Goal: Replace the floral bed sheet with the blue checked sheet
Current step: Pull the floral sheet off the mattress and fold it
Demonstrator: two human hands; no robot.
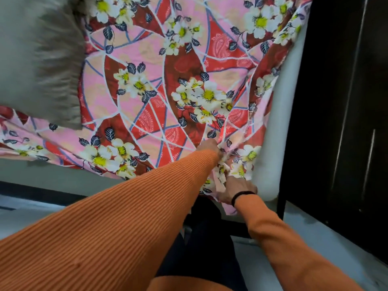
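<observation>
The floral bed sheet, pink and red with white flowers, covers the mattress and is bunched into folds at the near right corner. My left hand grips a gathered fold of the sheet at that corner. My right hand, with a dark band at the wrist, holds the sheet's hanging edge just below and to the right. The bare white mattress shows along the right side where the sheet is pulled off it. No blue checked sheet is in view.
A grey-green pillow lies on the sheet at the upper left. A dark wardrobe stands close along the bed's right side. Pale floor runs between them, and my dark-clad legs are below the corner.
</observation>
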